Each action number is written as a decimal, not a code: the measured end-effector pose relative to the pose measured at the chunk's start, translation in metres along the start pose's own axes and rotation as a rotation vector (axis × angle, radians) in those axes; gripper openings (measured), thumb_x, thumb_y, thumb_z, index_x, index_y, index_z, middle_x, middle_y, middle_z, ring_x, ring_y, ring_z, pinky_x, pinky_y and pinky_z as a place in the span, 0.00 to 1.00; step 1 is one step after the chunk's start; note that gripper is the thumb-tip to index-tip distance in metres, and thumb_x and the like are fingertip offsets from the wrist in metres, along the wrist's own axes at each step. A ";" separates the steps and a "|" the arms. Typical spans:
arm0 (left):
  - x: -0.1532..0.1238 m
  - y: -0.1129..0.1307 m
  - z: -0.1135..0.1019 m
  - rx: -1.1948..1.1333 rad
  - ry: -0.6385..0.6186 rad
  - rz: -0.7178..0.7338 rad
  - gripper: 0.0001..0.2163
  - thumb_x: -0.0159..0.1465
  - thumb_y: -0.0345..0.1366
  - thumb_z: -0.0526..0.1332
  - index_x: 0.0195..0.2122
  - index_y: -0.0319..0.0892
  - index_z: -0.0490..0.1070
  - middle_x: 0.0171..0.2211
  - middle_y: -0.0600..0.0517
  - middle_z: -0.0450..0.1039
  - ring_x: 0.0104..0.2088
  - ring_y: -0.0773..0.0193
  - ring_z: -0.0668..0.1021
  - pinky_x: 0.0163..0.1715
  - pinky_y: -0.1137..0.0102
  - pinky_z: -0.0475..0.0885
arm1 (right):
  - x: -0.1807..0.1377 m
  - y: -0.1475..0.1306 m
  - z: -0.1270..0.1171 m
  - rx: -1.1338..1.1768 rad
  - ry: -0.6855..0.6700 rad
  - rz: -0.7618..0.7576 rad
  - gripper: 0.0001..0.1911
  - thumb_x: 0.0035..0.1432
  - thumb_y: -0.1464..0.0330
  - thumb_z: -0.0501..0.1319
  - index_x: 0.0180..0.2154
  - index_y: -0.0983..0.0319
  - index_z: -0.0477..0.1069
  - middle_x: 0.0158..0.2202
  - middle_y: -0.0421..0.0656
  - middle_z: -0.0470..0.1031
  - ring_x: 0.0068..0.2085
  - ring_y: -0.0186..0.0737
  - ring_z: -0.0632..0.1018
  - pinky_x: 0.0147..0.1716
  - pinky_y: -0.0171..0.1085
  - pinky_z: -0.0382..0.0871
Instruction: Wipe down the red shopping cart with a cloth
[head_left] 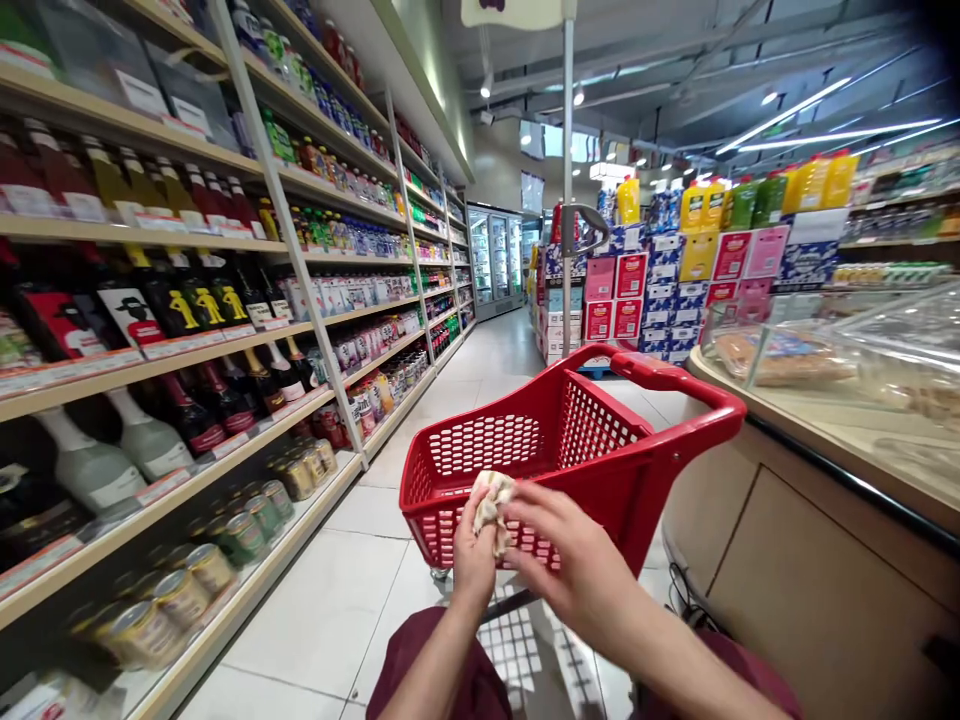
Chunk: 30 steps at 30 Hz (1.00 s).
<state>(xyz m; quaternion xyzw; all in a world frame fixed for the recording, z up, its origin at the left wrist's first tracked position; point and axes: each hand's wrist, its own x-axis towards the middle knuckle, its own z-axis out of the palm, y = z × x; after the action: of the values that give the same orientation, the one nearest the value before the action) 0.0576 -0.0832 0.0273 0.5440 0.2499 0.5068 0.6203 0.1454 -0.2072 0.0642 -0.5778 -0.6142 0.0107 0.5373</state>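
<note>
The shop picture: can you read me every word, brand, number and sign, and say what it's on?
I can't read any for sure.
Red cart: no writing seen.
Shelf tags: too small.
Bottle labels: too small or blurred.
Cans: too blurred.
Red boxes: print too small.

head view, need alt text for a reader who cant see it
A left hand holds a crumpled pale cloth, the right hand close beside it, in front of a red shopping cart in a store aisle. Shelving with bottles and cans lines the left side; a counter stands at right, with stacked boxes farther back.
</note>
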 end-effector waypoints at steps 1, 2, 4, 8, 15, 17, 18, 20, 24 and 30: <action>-0.008 0.001 -0.004 -0.102 -0.037 -0.079 0.20 0.55 0.37 0.58 0.50 0.45 0.66 0.55 0.48 0.64 0.54 0.55 0.66 0.55 0.60 0.58 | 0.011 0.005 0.021 0.007 -0.040 0.094 0.26 0.53 0.59 0.58 0.53 0.55 0.61 0.55 0.46 0.62 0.56 0.47 0.63 0.53 0.48 0.61; -0.016 0.003 -0.008 -0.197 -0.102 -0.158 0.21 0.57 0.41 0.57 0.52 0.44 0.64 0.55 0.48 0.62 0.55 0.55 0.65 0.56 0.60 0.57 | 0.016 0.011 0.043 0.042 -0.031 0.166 0.28 0.53 0.58 0.57 0.55 0.57 0.59 0.56 0.48 0.60 0.58 0.49 0.61 0.54 0.49 0.58; -0.026 0.006 -0.018 -0.342 -0.217 -0.297 0.24 0.58 0.50 0.53 0.53 0.43 0.64 0.57 0.48 0.60 0.58 0.55 0.61 0.58 0.62 0.53 | 0.015 0.021 0.080 0.096 0.019 0.269 0.31 0.53 0.59 0.56 0.57 0.62 0.56 0.58 0.50 0.58 0.60 0.49 0.57 0.56 0.50 0.55; -0.014 0.016 -0.058 -0.040 -0.192 -0.262 0.25 0.58 0.51 0.54 0.54 0.45 0.62 0.55 0.49 0.64 0.57 0.56 0.62 0.57 0.60 0.53 | 0.024 0.033 0.111 0.132 0.089 0.219 0.23 0.53 0.69 0.54 0.52 0.62 0.62 0.48 0.49 0.68 0.50 0.43 0.69 0.50 0.45 0.63; 0.063 0.034 -0.139 0.578 0.365 0.002 0.16 0.57 0.33 0.52 0.46 0.41 0.66 0.42 0.47 0.73 0.46 0.61 0.73 0.47 0.64 0.65 | 0.094 0.045 0.147 -0.121 0.019 -0.274 0.20 0.56 0.76 0.49 0.48 0.56 0.67 0.46 0.45 0.69 0.50 0.43 0.67 0.49 0.44 0.63; 0.073 0.034 -0.143 0.614 0.318 0.016 0.13 0.56 0.32 0.53 0.42 0.40 0.69 0.40 0.47 0.74 0.44 0.62 0.74 0.46 0.65 0.66 | 0.078 0.062 0.165 -0.218 -0.135 -0.257 0.19 0.55 0.77 0.51 0.46 0.56 0.69 0.44 0.44 0.70 0.45 0.41 0.70 0.45 0.41 0.65; 0.076 0.033 -0.141 0.638 0.289 0.028 0.13 0.56 0.32 0.53 0.41 0.40 0.70 0.40 0.47 0.74 0.44 0.62 0.74 0.46 0.65 0.66 | 0.066 0.071 0.171 -0.250 -0.211 -0.238 0.18 0.54 0.77 0.52 0.44 0.56 0.70 0.42 0.44 0.71 0.43 0.41 0.72 0.42 0.39 0.67; 0.082 0.029 -0.133 0.691 0.232 0.050 0.13 0.56 0.32 0.52 0.41 0.40 0.70 0.42 0.47 0.74 0.45 0.61 0.74 0.48 0.65 0.65 | 0.047 0.089 0.174 -0.276 -0.302 -0.202 0.17 0.52 0.79 0.53 0.39 0.57 0.72 0.37 0.43 0.72 0.38 0.38 0.73 0.37 0.35 0.68; 0.106 0.019 -0.108 0.802 0.107 0.075 0.13 0.58 0.36 0.53 0.42 0.43 0.70 0.47 0.49 0.71 0.50 0.60 0.70 0.52 0.63 0.60 | 0.062 0.099 0.155 -0.216 -0.239 -0.192 0.21 0.51 0.79 0.52 0.45 0.57 0.69 0.42 0.44 0.69 0.43 0.38 0.71 0.41 0.34 0.67; 0.129 0.004 -0.080 0.973 -0.019 0.039 0.15 0.61 0.43 0.49 0.25 0.46 0.71 0.32 0.52 0.76 0.41 0.57 0.73 0.54 0.53 0.49 | 0.105 0.103 0.141 0.119 0.103 0.048 0.15 0.46 0.75 0.56 0.38 0.59 0.72 0.39 0.45 0.69 0.42 0.41 0.72 0.44 0.42 0.67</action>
<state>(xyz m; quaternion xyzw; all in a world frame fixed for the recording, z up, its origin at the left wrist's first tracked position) 0.0336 0.0661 0.0391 0.7799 0.4420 0.3378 0.2869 0.1481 -0.0115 0.0074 -0.5591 -0.5701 0.0301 0.6012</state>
